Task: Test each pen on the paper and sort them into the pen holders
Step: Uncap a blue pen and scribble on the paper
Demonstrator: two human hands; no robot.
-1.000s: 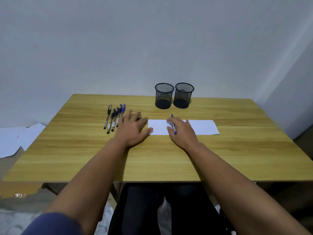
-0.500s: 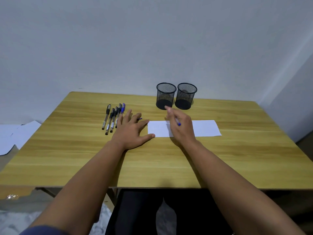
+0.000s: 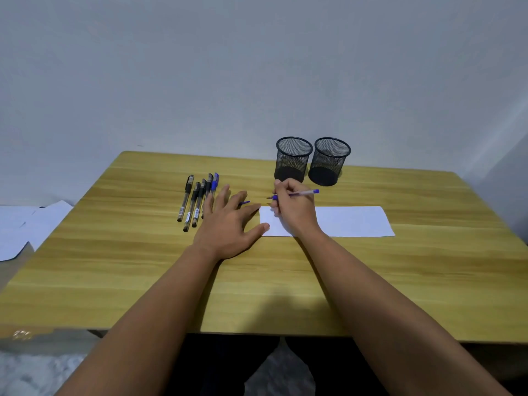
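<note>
Our right hand (image 3: 294, 208) has its fingers (image 3: 278, 186) clenched around a slim clear-barrelled pen with blue ends (image 3: 300, 193), held nearly level, its blue tail end pointing to 3 o'clock and its tip to 9 o'clock, lifted just above the near-left corner of the white rectangular sheet of paper (image 3: 354, 221). We judge the pen light, stiff and smooth plastic, so it may slip or roll; best hold looks like the blue grip section near the tip, pinched between thumb and two fingers, which is about where we have it. Our left hand (image 3: 228, 224) lies flat and released on the yellow wood-grain surface (image 3: 143, 267), palm down, thumb tip touching the paper's left edge, grasping nothing; a small blue piece, likely the pen's cap (image 3: 244, 203), peeks out at 12 o'clock of its fingertips, too small to be sure. At 10 o'clock of that hand sits the row of five remaining pens (image 3: 197, 201), four black-capped and one blue-capped, side by side and touching or nearly so; capped, thin and roll-prone, so we'd pick each at mid-barrel. Two empty-looking black wire-mesh cylindrical pen holders (image 3: 313, 161) stand upright just beside each other at 12 o'clock of the right hand, light enough that a careless drop might tip them. Paper is thin and floppy, so it probably needs pinning while scribbling. No marks visible on it yet.
</note>
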